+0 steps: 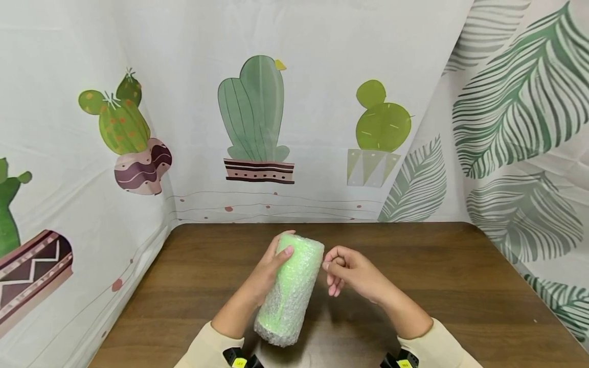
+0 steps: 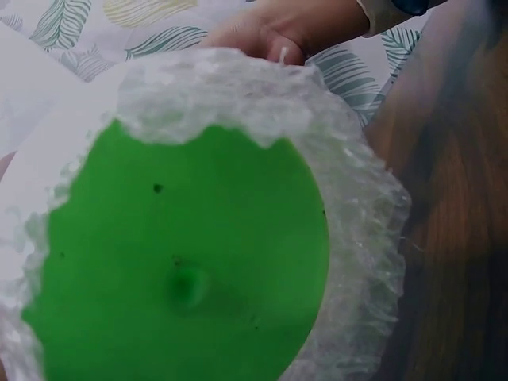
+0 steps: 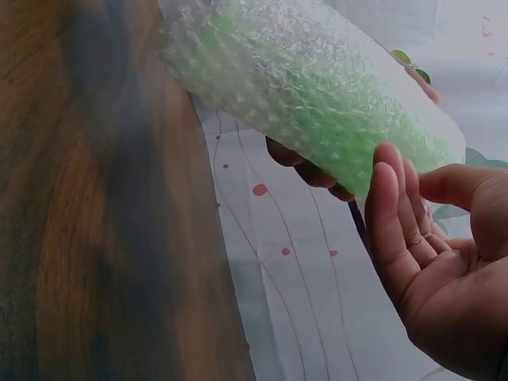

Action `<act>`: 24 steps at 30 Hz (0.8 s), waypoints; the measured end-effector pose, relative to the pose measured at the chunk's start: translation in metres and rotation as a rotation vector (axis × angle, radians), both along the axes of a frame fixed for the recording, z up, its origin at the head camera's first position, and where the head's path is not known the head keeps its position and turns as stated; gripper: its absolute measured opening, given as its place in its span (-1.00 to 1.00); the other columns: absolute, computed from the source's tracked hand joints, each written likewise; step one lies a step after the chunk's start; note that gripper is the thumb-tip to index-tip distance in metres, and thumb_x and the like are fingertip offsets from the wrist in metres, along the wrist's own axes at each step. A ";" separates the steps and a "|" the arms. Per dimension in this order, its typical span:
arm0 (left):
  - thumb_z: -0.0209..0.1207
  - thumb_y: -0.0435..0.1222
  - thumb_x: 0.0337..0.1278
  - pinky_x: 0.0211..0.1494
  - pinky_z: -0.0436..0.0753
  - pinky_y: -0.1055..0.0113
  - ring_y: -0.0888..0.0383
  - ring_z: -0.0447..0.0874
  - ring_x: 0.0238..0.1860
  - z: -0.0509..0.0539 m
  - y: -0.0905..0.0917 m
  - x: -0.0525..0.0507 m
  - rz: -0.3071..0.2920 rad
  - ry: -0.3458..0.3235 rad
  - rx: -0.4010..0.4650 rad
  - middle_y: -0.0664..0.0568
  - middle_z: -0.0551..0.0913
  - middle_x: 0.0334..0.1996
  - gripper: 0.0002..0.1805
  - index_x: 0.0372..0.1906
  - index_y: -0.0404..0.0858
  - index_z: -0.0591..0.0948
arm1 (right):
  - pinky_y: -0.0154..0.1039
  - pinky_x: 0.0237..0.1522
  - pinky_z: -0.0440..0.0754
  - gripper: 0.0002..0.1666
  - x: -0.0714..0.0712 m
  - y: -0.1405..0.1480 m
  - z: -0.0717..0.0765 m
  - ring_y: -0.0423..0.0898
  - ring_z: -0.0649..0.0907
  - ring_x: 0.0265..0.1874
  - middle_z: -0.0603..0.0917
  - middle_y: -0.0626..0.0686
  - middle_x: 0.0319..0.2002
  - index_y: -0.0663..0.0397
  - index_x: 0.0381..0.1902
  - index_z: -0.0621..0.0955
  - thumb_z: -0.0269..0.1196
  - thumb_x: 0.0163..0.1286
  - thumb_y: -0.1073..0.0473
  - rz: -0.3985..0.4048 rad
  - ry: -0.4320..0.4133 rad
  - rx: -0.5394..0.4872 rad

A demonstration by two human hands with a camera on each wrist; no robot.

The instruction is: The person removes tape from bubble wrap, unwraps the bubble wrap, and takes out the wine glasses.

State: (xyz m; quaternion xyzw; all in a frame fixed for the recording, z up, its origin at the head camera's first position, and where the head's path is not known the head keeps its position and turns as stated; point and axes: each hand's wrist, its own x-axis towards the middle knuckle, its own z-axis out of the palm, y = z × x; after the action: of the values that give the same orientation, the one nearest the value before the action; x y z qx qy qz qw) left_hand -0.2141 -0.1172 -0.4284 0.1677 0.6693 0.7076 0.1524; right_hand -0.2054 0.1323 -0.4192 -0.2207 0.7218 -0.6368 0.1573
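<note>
One bubble-wrapped green cylinder (image 1: pixel 295 291) is leaning at the lower centre of the head view, its top slanting right. The left hand (image 1: pixel 269 268) is gripping its upper left side, thumb lying across the front. The right hand (image 1: pixel 353 271) is holding its fingers partly curled at the cylinder's upper right edge; whether they are pinching anything, I cannot tell. A wooden table (image 1: pixel 198 291) is spanning the lower frame, before a cactus-printed cloth (image 1: pixel 322 117).
</note>
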 end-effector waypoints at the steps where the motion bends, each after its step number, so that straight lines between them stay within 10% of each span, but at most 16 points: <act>1: -0.10 0.04 0.50 -0.23 0.71 0.07 0.07 0.65 -0.22 0.000 0.000 0.000 0.005 0.003 0.001 -0.17 0.45 0.04 -0.37 0.55 0.10 0.07 | -0.10 -0.43 0.75 -0.69 0.000 0.000 0.000 -0.06 0.73 -0.54 0.61 0.10 -0.47 0.43 -0.06 0.43 0.12 0.55 0.19 0.004 0.001 -0.002; 12: -0.04 0.01 0.49 -0.18 0.71 0.09 0.06 0.64 -0.15 -0.001 0.002 0.001 0.051 0.014 -0.046 -0.24 0.40 0.18 -0.38 0.54 0.13 0.11 | -0.05 -0.29 0.77 -0.73 0.001 -0.003 -0.001 0.04 0.80 -0.34 0.70 0.37 -0.25 0.44 0.04 0.33 0.01 0.57 0.28 0.050 0.023 -0.037; 24: 0.03 -0.01 0.46 -0.17 0.69 0.12 0.06 0.64 -0.17 -0.001 0.004 0.001 0.110 0.004 -0.070 -0.23 0.40 0.19 -0.38 0.52 0.21 0.15 | -0.12 -0.45 0.75 -0.73 0.001 0.000 0.001 -0.11 0.69 -0.57 0.59 0.05 -0.51 0.43 0.02 0.40 0.06 0.53 0.28 -0.001 -0.033 -0.030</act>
State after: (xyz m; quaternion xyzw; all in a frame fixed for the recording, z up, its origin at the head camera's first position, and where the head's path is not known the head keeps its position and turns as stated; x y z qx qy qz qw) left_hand -0.2127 -0.1128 -0.4289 0.1268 0.7021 0.6907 0.1178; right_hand -0.2043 0.1322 -0.4178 -0.2121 0.7098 -0.6511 0.1655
